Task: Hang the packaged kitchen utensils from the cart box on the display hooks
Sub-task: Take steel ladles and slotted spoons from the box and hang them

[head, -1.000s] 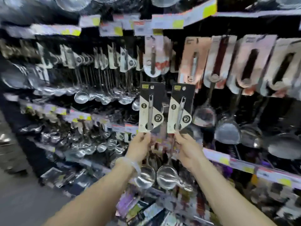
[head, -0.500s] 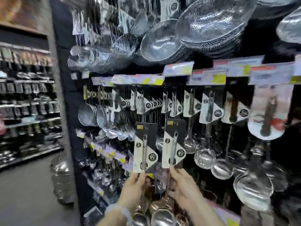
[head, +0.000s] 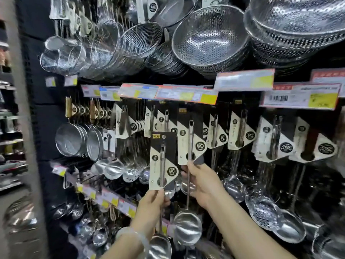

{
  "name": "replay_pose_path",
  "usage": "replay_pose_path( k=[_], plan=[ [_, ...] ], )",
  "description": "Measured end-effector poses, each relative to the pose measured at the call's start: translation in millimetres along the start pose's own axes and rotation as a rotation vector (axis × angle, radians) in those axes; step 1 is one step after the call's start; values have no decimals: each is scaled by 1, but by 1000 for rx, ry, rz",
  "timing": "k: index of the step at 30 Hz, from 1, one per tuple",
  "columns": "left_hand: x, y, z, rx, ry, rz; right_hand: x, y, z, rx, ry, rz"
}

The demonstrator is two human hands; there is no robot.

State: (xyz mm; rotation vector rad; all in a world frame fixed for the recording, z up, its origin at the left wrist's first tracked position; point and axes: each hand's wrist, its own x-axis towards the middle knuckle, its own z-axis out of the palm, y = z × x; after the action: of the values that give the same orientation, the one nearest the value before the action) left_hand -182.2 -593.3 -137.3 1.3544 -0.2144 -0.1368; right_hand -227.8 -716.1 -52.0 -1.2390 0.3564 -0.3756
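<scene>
The left hand (head: 152,206) has a tight grip on one ladle (head: 162,161). The right hand (head: 202,182) pinches another ladle (head: 189,146) higher up.

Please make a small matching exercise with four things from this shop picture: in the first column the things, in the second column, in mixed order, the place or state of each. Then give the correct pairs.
Things:
1. left hand
2. right hand
3. perforated colander
4. white bracelet

Places or states:
A. hangs on the top row, above the price tags
B. holds the lower packaged ladle by the bottom of its card
C. sits on the left wrist
D. holds the higher packaged ladle, raised among the hanging cards

Pairs: 1-B, 2-D, 3-A, 4-C
</scene>
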Motion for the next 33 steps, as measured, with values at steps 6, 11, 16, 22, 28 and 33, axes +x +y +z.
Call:
replay_pose_path(
  k=[6, 11, 16, 22, 28, 33],
  plan=[
    [43, 13, -13, 7, -175, 3, 12, -10, 39, 66, 111, -76],
    [72, 12, -32, 16, -290, -27, 14, -10, 54, 71, 248, -114],
    [81, 12, -44, 24, -394, -51, 12, -7, 67, 120, 364, -152],
    [87, 14, -51, 2, -468, -45, 20, 1, 79, 109, 471, -169],
    [95, 13, -58, -3, -466, -97, 25, 2, 80, 130, 461, -153],
    [102, 18, -57, -2, -460, -83, 36, -1, 73, 174, 383, -57]
  ],
)
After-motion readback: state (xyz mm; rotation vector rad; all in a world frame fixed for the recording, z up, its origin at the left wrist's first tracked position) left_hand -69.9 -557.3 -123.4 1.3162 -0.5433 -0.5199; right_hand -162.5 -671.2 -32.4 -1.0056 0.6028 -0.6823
